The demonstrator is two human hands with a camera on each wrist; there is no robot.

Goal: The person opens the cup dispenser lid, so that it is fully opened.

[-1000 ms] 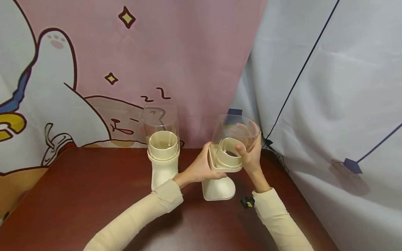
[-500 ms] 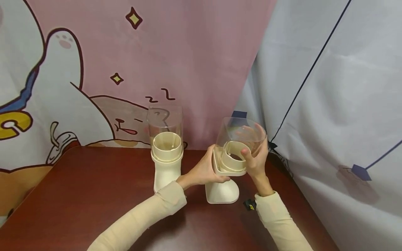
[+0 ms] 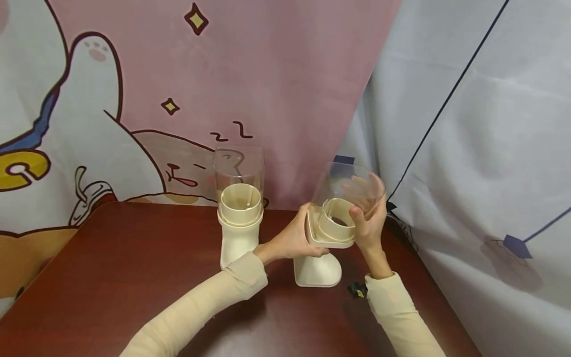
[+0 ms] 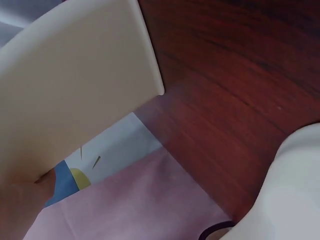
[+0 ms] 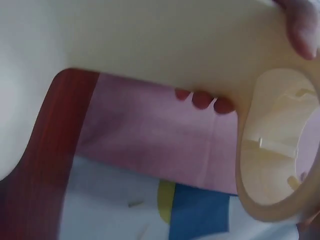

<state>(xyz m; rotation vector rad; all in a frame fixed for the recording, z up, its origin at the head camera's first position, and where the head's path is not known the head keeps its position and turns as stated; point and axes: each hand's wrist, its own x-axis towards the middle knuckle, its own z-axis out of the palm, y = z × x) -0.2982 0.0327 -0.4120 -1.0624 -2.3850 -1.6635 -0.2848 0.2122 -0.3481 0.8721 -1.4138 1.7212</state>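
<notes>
A cream stand (image 3: 317, 271) with a round collar carries a clear plastic container (image 3: 336, 181), the pair leaning to the right. My left hand (image 3: 294, 237) grips the left side of its upper platform, thumb along the front edge. On the right, my right hand (image 3: 372, 223) holds the clear container, fingers behind the see-through wall and thumb in front near the collar. In the left wrist view a broad cream face of the stand (image 4: 75, 75) fills the upper left. The right wrist view shows the collar (image 5: 267, 200) from close by, with fingertips (image 5: 202, 100) at the platform's edge.
A matching cream stand (image 3: 238, 245) with its own clear container (image 3: 238, 161) stands upright left of the held one. A small black item with a yellow mark (image 3: 357, 290) lies by the right sleeve. Printed cloth (image 3: 290, 99) hangs behind the dark red table (image 3: 147, 267).
The head view has turned slightly, so everything sits a little further right in it. Both hands keep their hold, and the stand's lean stays about the same.
</notes>
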